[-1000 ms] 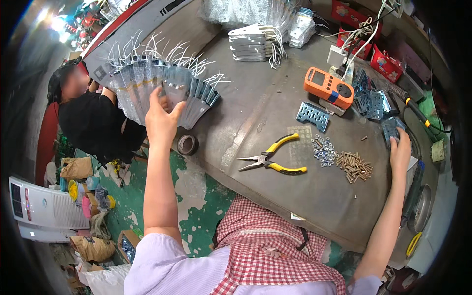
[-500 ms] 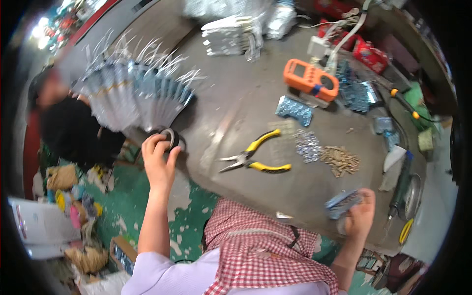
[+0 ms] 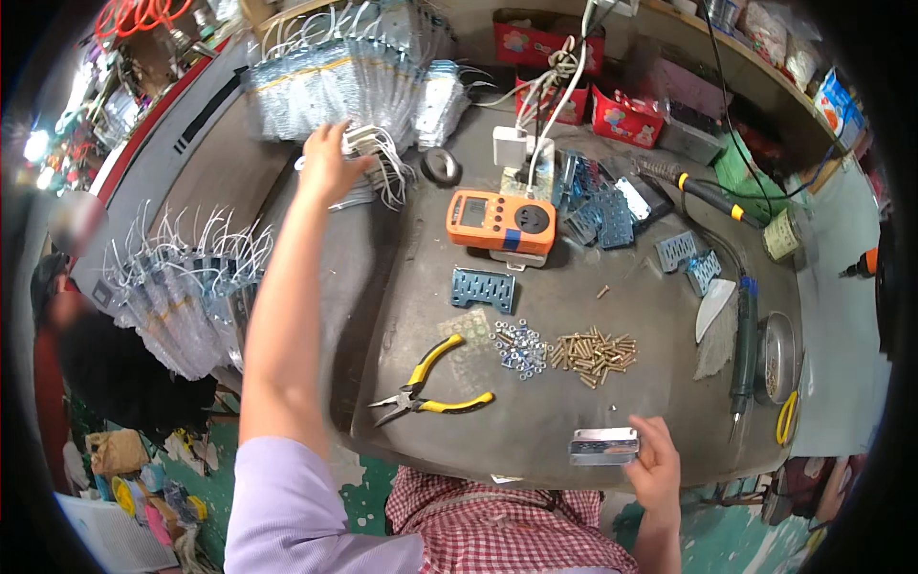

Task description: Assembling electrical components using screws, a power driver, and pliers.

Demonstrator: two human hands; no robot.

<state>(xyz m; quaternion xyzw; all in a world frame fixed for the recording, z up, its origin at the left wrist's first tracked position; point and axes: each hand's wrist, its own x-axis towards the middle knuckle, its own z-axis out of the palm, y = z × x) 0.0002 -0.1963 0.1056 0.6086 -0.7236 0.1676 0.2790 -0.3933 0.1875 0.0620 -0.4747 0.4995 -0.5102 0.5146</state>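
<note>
My left hand [image 3: 330, 165] reaches over a stack of white wired pieces [image 3: 384, 170] at the back left, thumb and fingers apart. It is at the stack's edge; the frames do not show a firm grip. Beside the stack lies a black tape roll [image 3: 441, 167]. Near the front edge, my right hand [image 3: 656, 461] pinches a shiny metal bracket [image 3: 602, 448] by its right end. Yellow-handled pliers [image 3: 428, 387] lie spread on the table, left of a pile of small nuts [image 3: 521, 348] and a pile of brass-coloured screws [image 3: 595, 357]. A blue bracket [image 3: 482, 289] lies behind them.
An orange meter [image 3: 501, 222] stands mid-table by a power strip with cables. More blue brackets [image 3: 604, 216] lie behind it. On the right are a soldering iron [image 3: 743, 354] and a metal dish [image 3: 775, 359]. Bagged wired pieces [image 3: 182, 306] sit left, near another person.
My left hand has let go of the black tape roll and moved to the white wired stack. My right hand still holds the metal bracket. The view has shifted.
</note>
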